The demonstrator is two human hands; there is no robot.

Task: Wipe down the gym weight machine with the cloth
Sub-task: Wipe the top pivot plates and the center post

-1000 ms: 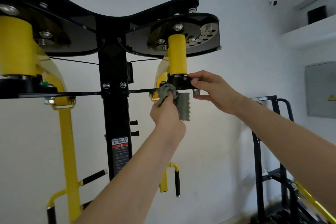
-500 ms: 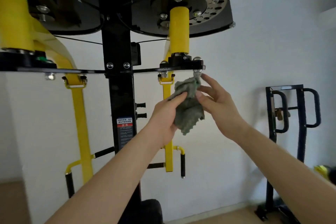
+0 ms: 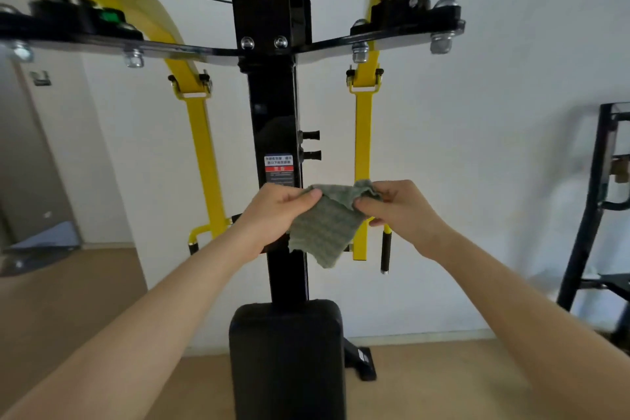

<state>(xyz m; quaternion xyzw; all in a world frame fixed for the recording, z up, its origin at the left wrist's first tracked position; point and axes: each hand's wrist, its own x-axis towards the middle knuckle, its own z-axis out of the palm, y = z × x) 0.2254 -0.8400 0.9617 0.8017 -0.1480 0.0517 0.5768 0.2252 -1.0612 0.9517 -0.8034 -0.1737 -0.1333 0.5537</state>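
A grey-green ribbed cloth [image 3: 324,228] hangs spread between both hands in front of the weight machine's black central column [image 3: 272,106]. My left hand [image 3: 272,211] pinches the cloth's upper left corner. My right hand [image 3: 399,208] pinches its bunched upper right corner. The cloth touches no part of the machine. Two yellow arms [image 3: 362,147] hang either side of the column, under a black crossbar [image 3: 392,39] with bolts. A black padded backrest [image 3: 288,358] stands below the hands.
A second black steel frame [image 3: 593,201] stands at the right against the white wall. A grey door [image 3: 30,160] is at the left. A black-gripped handle [image 3: 386,249] hangs just under my right hand. The floor is light wood.
Both hands came down from the right-hand bolt area to chest height, and the view tilted down. The cloth, bunched in my left hand before, is now stretched out between both hands.
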